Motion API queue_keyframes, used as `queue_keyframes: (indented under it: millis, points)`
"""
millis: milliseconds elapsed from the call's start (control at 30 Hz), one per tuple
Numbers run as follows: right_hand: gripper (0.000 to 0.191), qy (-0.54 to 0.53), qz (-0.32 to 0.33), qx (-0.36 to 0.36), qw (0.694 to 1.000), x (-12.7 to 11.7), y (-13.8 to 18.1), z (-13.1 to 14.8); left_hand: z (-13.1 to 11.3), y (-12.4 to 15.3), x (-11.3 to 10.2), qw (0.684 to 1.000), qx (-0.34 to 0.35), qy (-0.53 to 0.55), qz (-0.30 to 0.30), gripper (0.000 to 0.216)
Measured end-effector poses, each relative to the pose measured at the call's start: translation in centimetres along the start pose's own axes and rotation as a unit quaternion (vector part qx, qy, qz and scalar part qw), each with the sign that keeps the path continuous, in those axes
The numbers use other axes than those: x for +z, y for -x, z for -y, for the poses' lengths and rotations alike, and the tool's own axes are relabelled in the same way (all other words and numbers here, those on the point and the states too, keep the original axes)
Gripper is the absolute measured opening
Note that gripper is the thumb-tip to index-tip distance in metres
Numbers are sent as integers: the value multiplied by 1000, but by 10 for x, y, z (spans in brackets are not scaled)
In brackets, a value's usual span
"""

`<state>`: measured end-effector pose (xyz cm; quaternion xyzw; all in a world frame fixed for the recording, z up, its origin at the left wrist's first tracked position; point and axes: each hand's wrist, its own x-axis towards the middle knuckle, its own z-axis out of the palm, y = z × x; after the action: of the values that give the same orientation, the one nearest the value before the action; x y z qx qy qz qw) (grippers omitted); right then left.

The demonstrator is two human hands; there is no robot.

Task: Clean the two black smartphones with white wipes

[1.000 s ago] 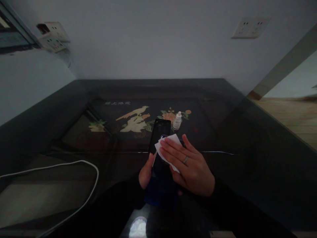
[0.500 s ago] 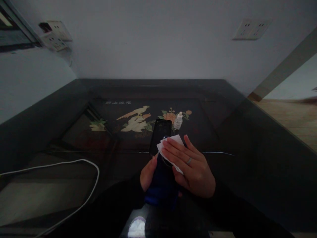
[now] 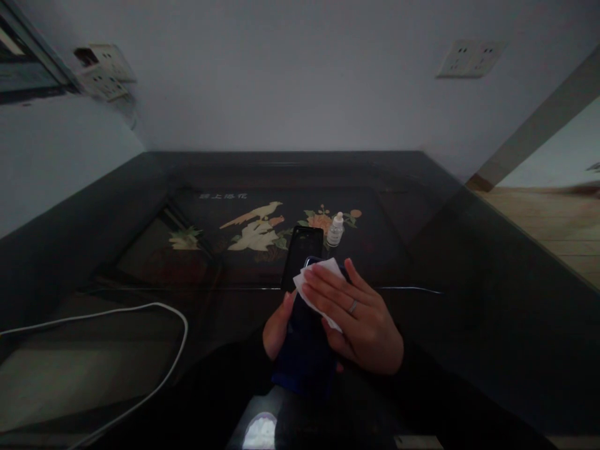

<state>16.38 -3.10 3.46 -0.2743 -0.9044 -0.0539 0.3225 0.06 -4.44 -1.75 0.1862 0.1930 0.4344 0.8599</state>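
My left hand (image 3: 277, 326) grips the left edge of a dark phone (image 3: 300, 350) with a blue sheen, held tilted over the near side of the table. My right hand (image 3: 357, 319), with a ring on one finger, presses a folded white tissue (image 3: 315, 281) flat against the phone's upper face, fingers close together. Just beyond the phone lies a black phone case (image 3: 304, 249) on the table. A small white dropper bottle (image 3: 335, 230) stands upright to the right of the case.
The dark glass-topped table (image 3: 445, 262) has an inlaid bird-and-flower picture (image 3: 255, 228). A white cable (image 3: 154, 337) curves across its near left. Wall sockets (image 3: 469, 57) sit on the wall behind, and another socket group (image 3: 105, 72) at the upper left. Wooden floor (image 3: 557, 225) shows at right.
My right hand with the tissue has slid slightly left and back across the phone's upper face. My left hand and the phone have barely shifted.
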Motion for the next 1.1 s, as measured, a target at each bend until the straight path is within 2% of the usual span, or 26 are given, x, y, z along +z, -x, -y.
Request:
queue_keyframes:
  millis: [100,167,233,300,333,367,433,500,533,633,767,900,1100]
  points:
    - [40,-23,37,-38,998,4,3,2,-4,-6,-4,999,32,-9,-7,61]
    - [41,-56,33,-68,996,4,9,-1,-10,-10,-5,999,48,-17,-12,64]
    - [41,-115,-15,-57,992,2,15,-6,-15,-12,-4,997,66,-23,-12,66]
    - [40,-202,-109,33,973,2,18,-11,-20,-11,-1,997,75,-24,10,66]
    - [39,-250,-170,106,947,3,19,-12,-22,-10,1,997,71,-23,32,66]
    - [37,-295,-231,189,908,5,19,-14,-23,-8,3,996,63,-24,56,66]
    - [35,-351,-338,370,791,10,17,-17,-25,-6,7,994,48,-23,95,64]
    - [34,-362,-385,504,683,16,14,-21,-26,-6,9,992,51,-17,117,62]
    - [34,-363,-385,542,653,17,12,-24,-26,-6,9,991,55,-13,124,62]
    - [32,-423,-345,569,615,17,8,-31,-25,-7,5,989,53,-2,141,62]
    - [24,-540,-327,558,539,13,5,-35,-25,-8,3,991,30,16,130,63]
    - [25,-588,-322,537,513,11,4,-34,-26,-8,5,994,18,20,111,63]
    - [15,-597,-307,512,536,10,3,-30,-21,-7,5,995,24,13,99,63]
